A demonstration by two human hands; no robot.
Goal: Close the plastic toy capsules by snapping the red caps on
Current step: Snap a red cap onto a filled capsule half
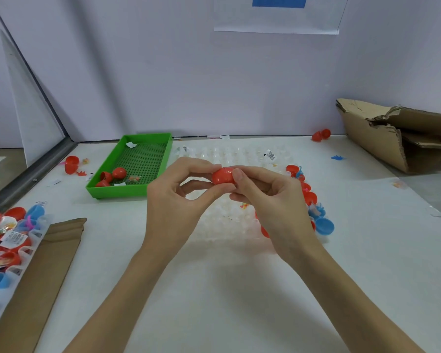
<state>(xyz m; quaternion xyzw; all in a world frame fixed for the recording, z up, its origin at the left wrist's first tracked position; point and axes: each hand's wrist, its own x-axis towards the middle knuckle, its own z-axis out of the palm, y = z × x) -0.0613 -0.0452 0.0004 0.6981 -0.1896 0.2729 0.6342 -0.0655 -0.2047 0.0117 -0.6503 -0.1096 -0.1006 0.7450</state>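
Both hands are meeting above the middle of the white surface, gripping one red capsule between them. The left hand is pinching its left end with thumb and fingers curled round it, while the right hand is grasping the right end, its thumb lying across the top. The capsule is hanging in the air over a clear plastic holder tray, touching only the fingers. Along that tray's right edge, red caps and a blue capsule half are sitting in a row. Off to the left, a green tray is holding a few red pieces. A torn cardboard box is lying at the far right, and another tray of red and blue capsules is showing at the left edge.
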